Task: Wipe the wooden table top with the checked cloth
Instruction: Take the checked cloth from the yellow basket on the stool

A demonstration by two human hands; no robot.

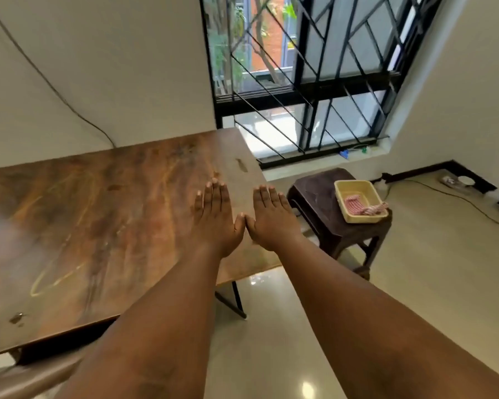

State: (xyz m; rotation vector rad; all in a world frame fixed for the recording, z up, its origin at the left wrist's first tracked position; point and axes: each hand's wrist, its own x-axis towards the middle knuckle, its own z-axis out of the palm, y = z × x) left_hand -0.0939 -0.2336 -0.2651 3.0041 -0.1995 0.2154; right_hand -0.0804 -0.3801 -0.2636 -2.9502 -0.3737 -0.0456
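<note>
Both hands, left hand and right hand, hover flat and empty over the wooden table top, so the right should first lift the checked cloth cleanly from the yellow tray.

Barred window (daylight outside), cream walls, glossy floor, dark stool.

One head-worn wide-angle view looks forward and down along both outstretched arms — the left hand and right hand sit mid-frame, near. The wooden table fills the left; the barred window stands ahead, the floor lies right.
</note>
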